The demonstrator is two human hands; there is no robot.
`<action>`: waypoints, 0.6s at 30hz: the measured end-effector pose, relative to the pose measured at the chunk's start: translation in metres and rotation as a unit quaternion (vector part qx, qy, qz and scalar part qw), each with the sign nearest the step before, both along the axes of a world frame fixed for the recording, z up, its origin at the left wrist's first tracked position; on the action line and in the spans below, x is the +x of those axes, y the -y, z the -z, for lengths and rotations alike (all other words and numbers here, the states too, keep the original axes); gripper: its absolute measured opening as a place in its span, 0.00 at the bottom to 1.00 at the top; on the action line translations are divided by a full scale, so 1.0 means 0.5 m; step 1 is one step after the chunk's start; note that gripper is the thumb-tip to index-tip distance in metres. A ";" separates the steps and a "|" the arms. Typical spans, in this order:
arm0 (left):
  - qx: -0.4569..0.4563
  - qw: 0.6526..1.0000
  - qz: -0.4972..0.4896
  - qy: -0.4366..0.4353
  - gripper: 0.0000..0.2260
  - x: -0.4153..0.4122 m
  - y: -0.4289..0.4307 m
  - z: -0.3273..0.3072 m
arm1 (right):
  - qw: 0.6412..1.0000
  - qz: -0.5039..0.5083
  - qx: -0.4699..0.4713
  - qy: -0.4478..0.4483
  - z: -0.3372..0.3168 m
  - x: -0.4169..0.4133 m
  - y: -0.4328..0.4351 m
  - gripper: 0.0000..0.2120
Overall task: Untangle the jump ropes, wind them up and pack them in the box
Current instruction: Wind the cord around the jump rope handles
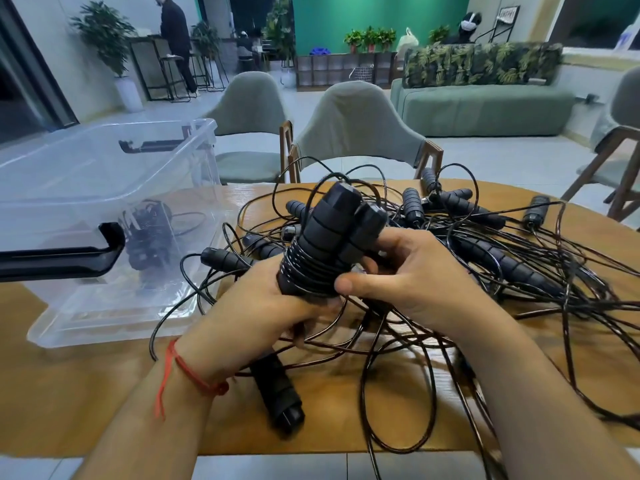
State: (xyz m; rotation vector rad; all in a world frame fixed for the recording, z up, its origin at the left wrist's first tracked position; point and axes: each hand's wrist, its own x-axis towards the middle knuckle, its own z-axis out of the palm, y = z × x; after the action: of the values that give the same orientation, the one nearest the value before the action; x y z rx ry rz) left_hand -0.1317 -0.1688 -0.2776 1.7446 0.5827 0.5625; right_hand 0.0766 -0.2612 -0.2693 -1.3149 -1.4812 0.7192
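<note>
Left hand [263, 306] fingers clamped round the base of the paired handles [329, 233], held upright over the tabletop [86, 393] with cable coil [308, 268] wound on, right hand [408, 282] fingers pinching the same handles at the coil, rope tangle [485, 265] behind, clear box [104, 188] at left, apparently holding one wound rope [149, 233].

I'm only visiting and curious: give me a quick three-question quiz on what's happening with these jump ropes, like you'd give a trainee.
1. True or false: the clear box holds nothing.
2. Which wrist wears the red string? A) left hand B) right hand
3. Fill in: cord is coiled round the pair of ______ that both hands hold.
Key: 1 false, a wound rope lies inside. 2 A. 3 handles.
</note>
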 end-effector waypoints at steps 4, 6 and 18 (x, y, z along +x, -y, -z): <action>0.048 0.990 -0.129 -0.011 0.12 0.017 0.004 0.007 | 0.999 0.028 0.033 0.027 0.000 -0.020 -0.005 0.17; 0.124 0.973 -0.192 -0.033 0.15 0.023 0.005 0.010 | 0.998 0.039 0.033 0.022 0.002 -0.038 -0.009 0.17; 0.337 0.884 -0.314 -0.076 0.24 0.037 0.044 0.035 | 0.993 0.090 0.022 -0.071 0.012 -0.099 -0.022 0.18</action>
State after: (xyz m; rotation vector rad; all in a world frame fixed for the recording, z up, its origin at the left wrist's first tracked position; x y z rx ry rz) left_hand -0.1131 -0.1907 -0.2951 2.2577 1.1892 1.1960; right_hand 0.0271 -0.2500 -0.2751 -1.3178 -1.2405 0.6448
